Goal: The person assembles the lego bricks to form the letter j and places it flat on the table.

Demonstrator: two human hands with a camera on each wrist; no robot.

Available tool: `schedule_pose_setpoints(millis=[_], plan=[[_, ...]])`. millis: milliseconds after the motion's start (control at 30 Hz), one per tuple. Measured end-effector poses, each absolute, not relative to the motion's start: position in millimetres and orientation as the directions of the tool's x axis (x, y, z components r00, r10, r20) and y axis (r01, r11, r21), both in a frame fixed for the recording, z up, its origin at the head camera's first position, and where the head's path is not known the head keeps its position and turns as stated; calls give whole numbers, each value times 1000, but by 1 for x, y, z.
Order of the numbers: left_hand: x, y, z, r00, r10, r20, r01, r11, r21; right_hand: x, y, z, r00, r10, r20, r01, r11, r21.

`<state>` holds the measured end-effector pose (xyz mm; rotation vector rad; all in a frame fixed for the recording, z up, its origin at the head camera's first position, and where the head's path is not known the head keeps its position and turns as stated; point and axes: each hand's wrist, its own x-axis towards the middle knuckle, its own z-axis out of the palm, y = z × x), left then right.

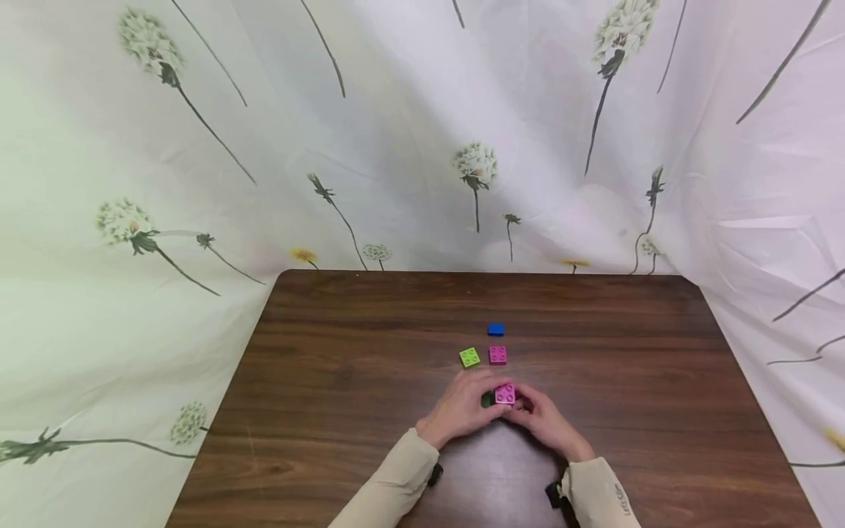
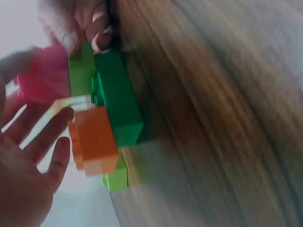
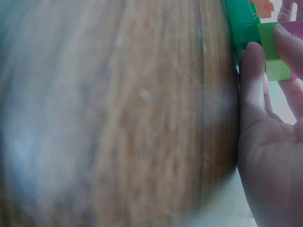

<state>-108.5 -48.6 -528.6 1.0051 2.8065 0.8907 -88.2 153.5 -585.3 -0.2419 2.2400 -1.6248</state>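
Both hands meet at a small stack of toy building bricks. My left hand [image 1: 462, 409] pinches the pink brick [image 1: 505, 394] at the top between thumb and finger. My right hand [image 1: 546, 424] grips the light green brick [image 3: 269, 42] beneath it, thumb and fingertips at its sides. Under that lies a long dark green brick [image 2: 119, 97], close against the table. An orange brick [image 2: 97, 137] stands at its other end, near the left palm; the left hand hides it in the head view.
Beyond the hands, a lime brick [image 1: 469, 357], a second pink brick [image 1: 498, 355] and a blue brick [image 1: 496, 329] lie apart on the dark wooden table [image 1: 330, 367]. A flower-patterned white curtain [image 1: 409, 132] hangs along the back and sides.
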Motion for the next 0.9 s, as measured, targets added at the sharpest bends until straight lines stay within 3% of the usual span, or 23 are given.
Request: schedule_pose_setpoints(millis=[100,233,467,733,900], plan=[[-114,-54,-529,-826,541,158,500,575,647,-89,153,-585,-917,-335,-217,93,348,-933],[-127,-64,-533,-913,369,175,361,530,768,-90,153,-583,-916,-303,-262,138,377,-916],[-144,-78,-548,-989,107,106,149,570,808,-91,153,-581,-918,-276,-286,168,384,-908],[-146,-81,-564,-998,61,-11,29,616,787,-91,154,-583,-917,-275,-288,168,389,-906],[-146,-82,-572,-997,68,-32,17,614,789,-91,154,-585,-917,-277,-288,161,403,-901]])
